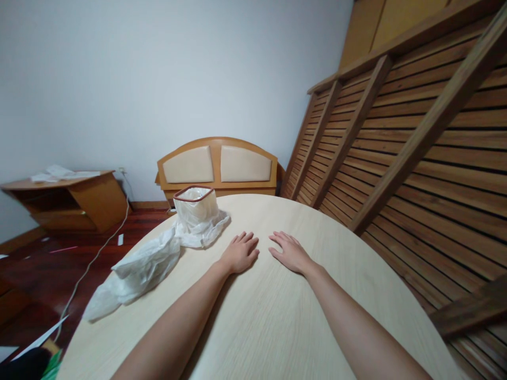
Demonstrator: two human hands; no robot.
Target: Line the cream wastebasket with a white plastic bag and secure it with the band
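My left hand and my right hand lie palm down, side by side, on a round pale wooden table. Their fingers are stretched out flat and hold nothing. To the left of my left hand stands a small bin with a dark red rim, lined with a white plastic bag. A loose crumpled white plastic bag lies on the table's left edge, a short way from my left forearm.
Slatted wooden bed frames lean against the wall on the right. A padded headboard stands behind the table. A low wooden cabinet sits at the far left. A white cable runs over the dark red floor.
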